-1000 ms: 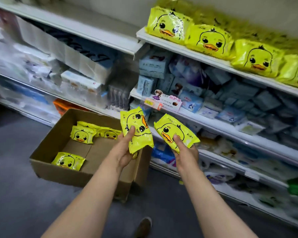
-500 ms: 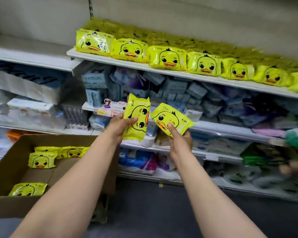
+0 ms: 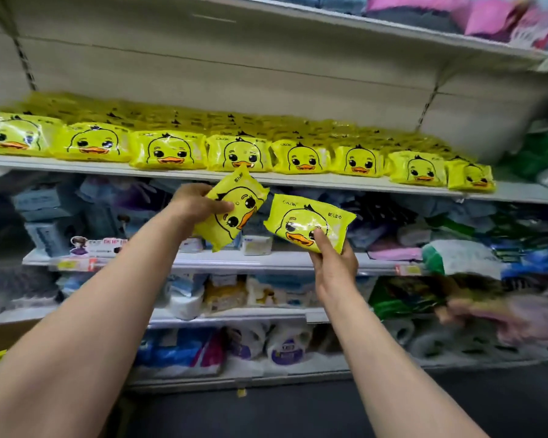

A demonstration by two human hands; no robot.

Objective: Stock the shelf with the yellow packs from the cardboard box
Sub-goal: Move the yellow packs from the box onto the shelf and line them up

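Blurred goods (image 3: 475, 298) at right, cardboard box (image 3: 0, 335) cut off at left edge.

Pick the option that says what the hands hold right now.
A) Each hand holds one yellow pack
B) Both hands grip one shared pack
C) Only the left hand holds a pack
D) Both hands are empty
A: the left hand grips one yellow pack and the right hand pinches another pack, both below the shelf of duck packs.
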